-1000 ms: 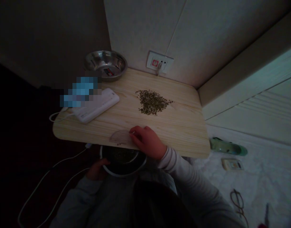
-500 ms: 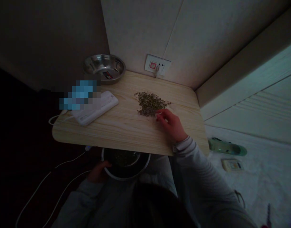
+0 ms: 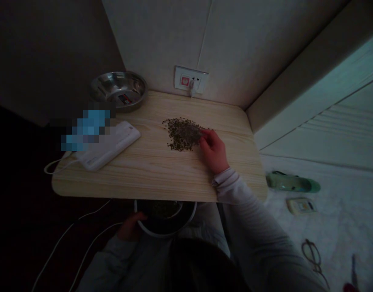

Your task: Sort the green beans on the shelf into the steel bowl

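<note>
On the light wooden tabletop lies a spread pile of small dark green beans [image 3: 177, 140], probably mung beans. My right hand [image 3: 214, 152] is at the pile's right side, thumb and fingers pinched. A greyish see-through piece [image 3: 191, 134], blurred, reaches from those fingers over the beans; its exact kind is unclear. Below the table's front edge, my left hand [image 3: 131, 227] grips the left rim of a dark basin with a pale rim [image 3: 162, 235]. Greenish contents show inside the basin, partly hidden by the tabletop.
A steel bowl [image 3: 134, 87] stands at the table's back left. Nearer, a white power strip [image 3: 109, 148] with a cable lies beside a blurred-out blue object [image 3: 89, 125]. A wall socket [image 3: 191, 80] is behind. Right of the table are a green bottle [image 3: 291, 182] and glasses [image 3: 311, 253].
My right hand has moved up along the pile's right side, carrying the see-through piece from the near edge onto the beans. My left hand keeps its hold on the basin. The view has shifted.
</note>
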Motion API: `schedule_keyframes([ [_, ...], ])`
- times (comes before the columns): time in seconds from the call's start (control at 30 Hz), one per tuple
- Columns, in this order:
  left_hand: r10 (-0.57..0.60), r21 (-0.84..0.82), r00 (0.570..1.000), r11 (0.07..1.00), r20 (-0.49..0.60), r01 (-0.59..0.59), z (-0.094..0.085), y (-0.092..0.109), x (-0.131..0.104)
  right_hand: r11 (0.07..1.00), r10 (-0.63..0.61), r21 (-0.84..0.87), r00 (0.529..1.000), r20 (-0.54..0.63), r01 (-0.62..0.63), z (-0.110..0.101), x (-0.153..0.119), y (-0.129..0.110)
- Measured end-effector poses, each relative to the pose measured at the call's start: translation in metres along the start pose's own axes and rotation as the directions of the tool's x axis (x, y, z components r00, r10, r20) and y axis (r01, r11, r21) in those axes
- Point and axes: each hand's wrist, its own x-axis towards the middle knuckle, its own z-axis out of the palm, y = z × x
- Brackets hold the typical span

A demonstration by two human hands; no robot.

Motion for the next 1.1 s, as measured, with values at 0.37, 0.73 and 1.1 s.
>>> schedule_keyframes([
  [0.37, -0.039, -0.008, 0.999, 0.999, -0.034, 0.038, 0.018, -0.002, -0.001, 0.991, -0.072, -0.104, 0.985, 0.159, 0.089, 0.008, -0.006, -0.013],
  [0.73, -0.002, 0.018, 0.998, 1.0, -0.059, 0.003, 0.008, -0.004, 0.012, 0.986, -0.083, -0.123, 0.976, 0.199, 0.109, 0.014, -0.01, -0.017],
  [1.1, -0.024, -0.017, 1.0, 1.0, -0.013, 0.024, 0.007, -0.004, 0.01, 0.981, -0.109, -0.127, 0.958, 0.264, 0.147, 0.012, -0.012, -0.016],
])
